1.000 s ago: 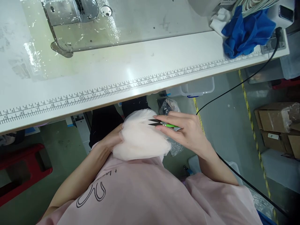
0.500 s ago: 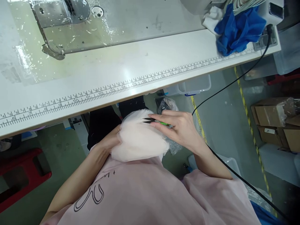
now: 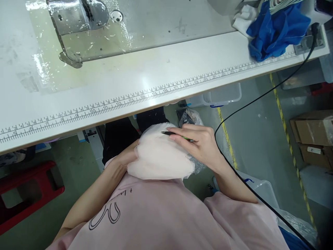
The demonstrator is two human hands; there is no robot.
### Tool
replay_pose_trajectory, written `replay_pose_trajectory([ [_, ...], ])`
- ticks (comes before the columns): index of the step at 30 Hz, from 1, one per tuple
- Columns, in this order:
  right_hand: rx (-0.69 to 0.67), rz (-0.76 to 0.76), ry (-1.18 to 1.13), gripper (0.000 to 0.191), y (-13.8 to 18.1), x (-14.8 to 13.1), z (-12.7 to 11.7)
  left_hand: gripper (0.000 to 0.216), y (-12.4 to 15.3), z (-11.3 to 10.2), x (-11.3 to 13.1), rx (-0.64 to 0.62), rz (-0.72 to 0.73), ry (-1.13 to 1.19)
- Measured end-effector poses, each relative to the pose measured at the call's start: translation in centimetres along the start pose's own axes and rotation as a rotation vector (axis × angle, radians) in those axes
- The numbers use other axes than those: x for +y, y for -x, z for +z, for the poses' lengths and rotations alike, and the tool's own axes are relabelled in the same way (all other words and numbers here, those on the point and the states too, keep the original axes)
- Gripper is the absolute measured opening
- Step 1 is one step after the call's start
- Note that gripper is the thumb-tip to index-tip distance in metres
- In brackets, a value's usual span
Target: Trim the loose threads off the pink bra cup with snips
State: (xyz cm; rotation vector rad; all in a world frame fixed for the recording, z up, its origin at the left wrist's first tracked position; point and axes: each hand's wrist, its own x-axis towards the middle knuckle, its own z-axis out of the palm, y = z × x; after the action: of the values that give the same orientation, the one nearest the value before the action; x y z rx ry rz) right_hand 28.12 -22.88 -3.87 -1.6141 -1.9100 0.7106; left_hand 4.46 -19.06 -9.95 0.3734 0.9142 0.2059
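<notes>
A puffy bundle of white sheer fabric [image 3: 161, 156] is held up in front of my pink shirt, below the table edge. My left hand [image 3: 129, 155] grips it from the left side, its fingers hidden behind and under the folds. In my right hand [image 3: 201, 141] is a pair of thread snips [image 3: 168, 133] with black blades and a bit of green showing at the handle. Thumb and fingers pinch the snips, whose blades are together and point left over the upper part of the fabric.
Ahead stands a white sewing table [image 3: 145, 74] with a printed ruler along its edge and a metal machine bed [image 3: 78, 17]. A blue cloth [image 3: 278, 31] lies at its right end. A black cable [image 3: 249, 104] runs past my right arm. A red stool [image 3: 31, 194] stands left, cardboard boxes [image 3: 310, 130] right.
The snips' blades, apart half a second ago, have come together over the fabric. The whole view has shifted slightly, so things appear farther right. Both hands keep their holds.
</notes>
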Motion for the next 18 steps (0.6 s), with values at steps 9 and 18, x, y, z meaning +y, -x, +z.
replay_pose_trajectory([
  [9,0.089,-0.052,0.054,0.033,0.0,0.3,-0.2,0.047,-0.2,-0.8,-0.7,0.042,0.019,-0.009],
  [18,0.043,-0.170,0.335,0.035,-0.7,1.0,-0.6,0.040,0.1,-0.3,-0.2,0.085,0.003,-0.030],
])
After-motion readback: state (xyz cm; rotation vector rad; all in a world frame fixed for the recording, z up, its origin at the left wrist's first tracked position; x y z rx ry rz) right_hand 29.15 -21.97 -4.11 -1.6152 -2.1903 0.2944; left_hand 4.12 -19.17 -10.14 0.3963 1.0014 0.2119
